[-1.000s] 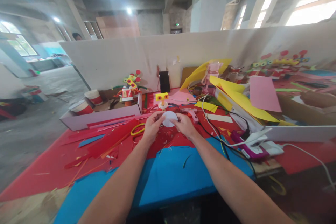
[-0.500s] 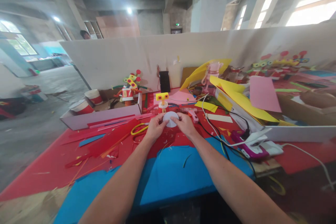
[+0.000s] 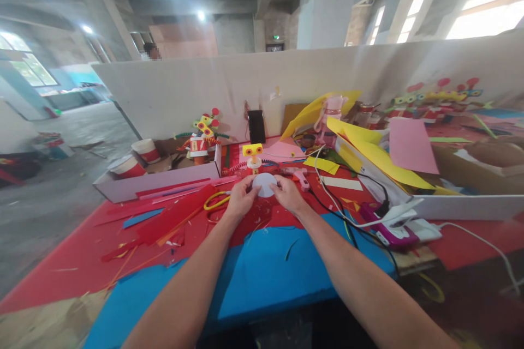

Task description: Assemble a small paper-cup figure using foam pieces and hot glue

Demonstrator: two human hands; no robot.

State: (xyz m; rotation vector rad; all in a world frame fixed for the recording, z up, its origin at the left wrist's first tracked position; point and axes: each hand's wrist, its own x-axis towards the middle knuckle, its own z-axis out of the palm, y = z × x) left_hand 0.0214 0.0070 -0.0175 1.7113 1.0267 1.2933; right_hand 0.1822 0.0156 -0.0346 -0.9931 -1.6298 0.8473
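Between my hands I see a pale round disc [image 3: 265, 185], its flat face towards me. My left hand [image 3: 242, 196] pinches the disc's left edge between thumb and fingers. On the opposite edge, my right hand [image 3: 285, 193] grips it the same way. Just behind the disc stands a small paper-cup figure [image 3: 252, 159] with a yellow head, red eye rings and coiled dark arms; its lower part is hidden. A pink glue gun [image 3: 302, 179] lies right of my right hand. Yellow-handled scissors [image 3: 216, 202] are left of my left hand.
A white box [image 3: 164, 188] at left holds paper cups and finished-looking figures. Another white box [image 3: 470, 204] with yellow and pink sheets stands at right. Cables run to a purple power strip [image 3: 395, 232]. A phone [image 3: 256, 126] leans on the white partition [image 3: 196, 87].
Both hands keep hold of the disc, which has shifted very slightly left and up. Behind the partition, a person's head has moved to the right.
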